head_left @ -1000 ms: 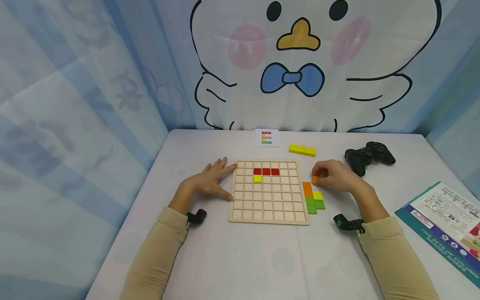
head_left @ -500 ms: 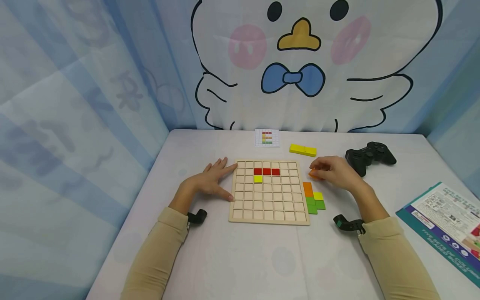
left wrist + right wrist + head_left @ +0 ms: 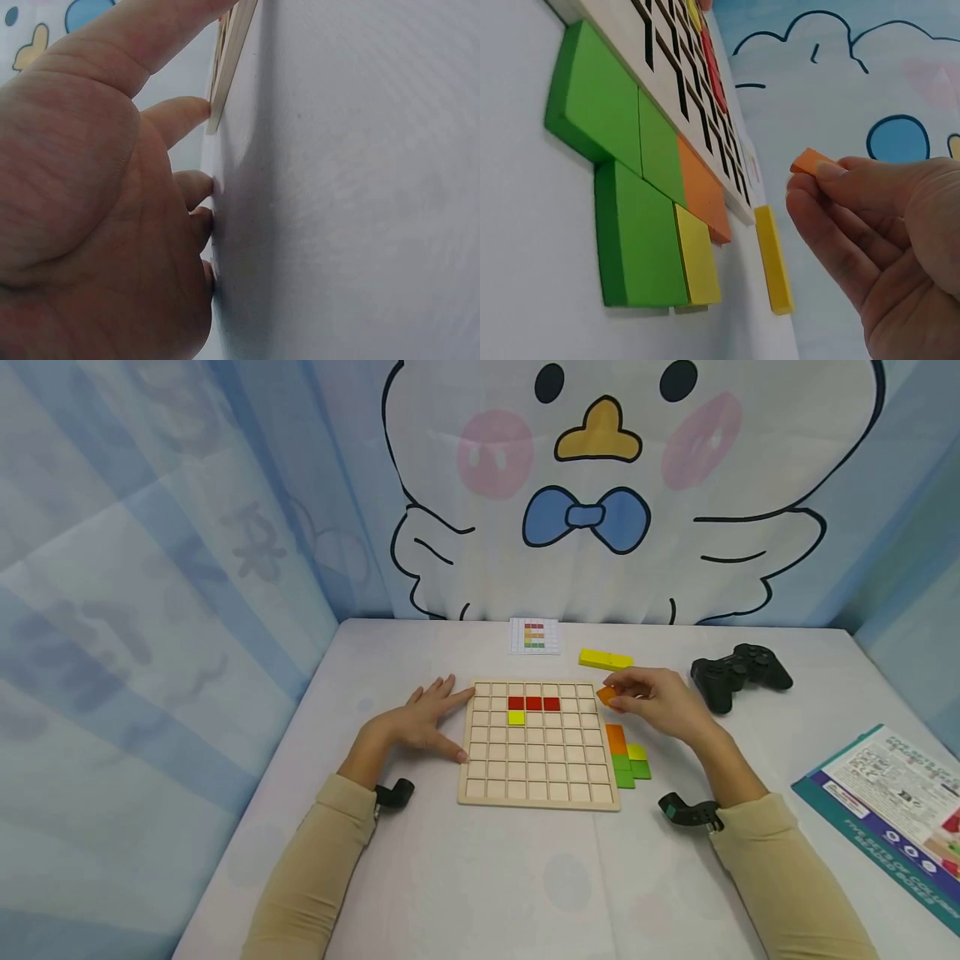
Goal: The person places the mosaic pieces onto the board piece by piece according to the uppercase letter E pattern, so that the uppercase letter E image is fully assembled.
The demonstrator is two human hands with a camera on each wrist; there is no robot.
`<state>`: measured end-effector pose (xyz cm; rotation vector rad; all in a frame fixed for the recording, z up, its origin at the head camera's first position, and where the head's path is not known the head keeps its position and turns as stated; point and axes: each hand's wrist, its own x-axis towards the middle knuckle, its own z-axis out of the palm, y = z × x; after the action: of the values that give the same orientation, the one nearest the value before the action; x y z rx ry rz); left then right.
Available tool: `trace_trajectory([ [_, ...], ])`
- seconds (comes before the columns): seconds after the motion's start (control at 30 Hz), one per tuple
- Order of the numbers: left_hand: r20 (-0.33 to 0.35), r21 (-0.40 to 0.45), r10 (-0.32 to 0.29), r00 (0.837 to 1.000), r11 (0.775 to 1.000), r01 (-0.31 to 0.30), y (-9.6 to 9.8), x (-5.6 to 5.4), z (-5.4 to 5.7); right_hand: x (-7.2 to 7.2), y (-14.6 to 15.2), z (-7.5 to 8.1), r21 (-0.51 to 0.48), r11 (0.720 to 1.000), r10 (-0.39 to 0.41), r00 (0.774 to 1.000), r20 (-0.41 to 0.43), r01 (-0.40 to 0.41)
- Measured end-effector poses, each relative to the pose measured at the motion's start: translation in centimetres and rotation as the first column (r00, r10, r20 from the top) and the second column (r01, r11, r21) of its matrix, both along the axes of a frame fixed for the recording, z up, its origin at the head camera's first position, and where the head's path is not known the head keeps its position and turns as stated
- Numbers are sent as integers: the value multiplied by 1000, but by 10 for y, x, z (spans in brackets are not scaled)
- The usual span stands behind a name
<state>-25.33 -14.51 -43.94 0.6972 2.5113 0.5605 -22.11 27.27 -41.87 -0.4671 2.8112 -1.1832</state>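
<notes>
My right hand (image 3: 660, 702) pinches an orange square block (image 3: 607, 695) between thumb and fingers, over the right rim near the far right corner of the wooden grid board (image 3: 536, 804). In the right wrist view the orange block (image 3: 810, 161) is raised off the table. My left hand (image 3: 423, 718) lies at the board's left side with fingers spread; its thumb and index finger touch the board's edge (image 3: 225, 75). Three red blocks (image 3: 533, 703) sit in a row of cells on the board, and a yellow block (image 3: 516, 717) sits just below the leftmost one.
Right of the board lie an orange block (image 3: 616, 739), several green blocks (image 3: 622, 771) and a yellow block (image 3: 636, 752). Behind it are a pattern card (image 3: 535, 636) and yellow blocks in a row (image 3: 605, 659). A black game controller (image 3: 741, 674) and a booklet (image 3: 892, 810) lie farther right.
My right hand has lifted the orange block and carried it left and away from me, from beside the loose blocks to the board's right rim. My left hand has stayed put.
</notes>
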Motion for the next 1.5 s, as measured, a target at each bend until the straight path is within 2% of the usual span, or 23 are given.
trace_trajectory([
  [0.2,5,2,4,1000,1000,-4,0,0,1,-2,-13,-3,-66,997,33,999,-2,-33],
  [0.6,3,-2,7,1000,1000,-7,-1,1,1,-1,-36,-2,-5,997,71,992,-108,-72],
  [0.83,6,-6,11,1000,1000,-11,-1,1,3,-3,-53,1,1,996,93,989,-114,-93],
  [1.2,-1,7,1,1000,1000,-1,0,-2,-1,-6,-78,5,-21,984,171,978,-121,-174],
  [1.5,3,6,2,1000,1000,-2,0,-2,-1,-6,-94,6,-13,989,145,984,-107,-147],
])
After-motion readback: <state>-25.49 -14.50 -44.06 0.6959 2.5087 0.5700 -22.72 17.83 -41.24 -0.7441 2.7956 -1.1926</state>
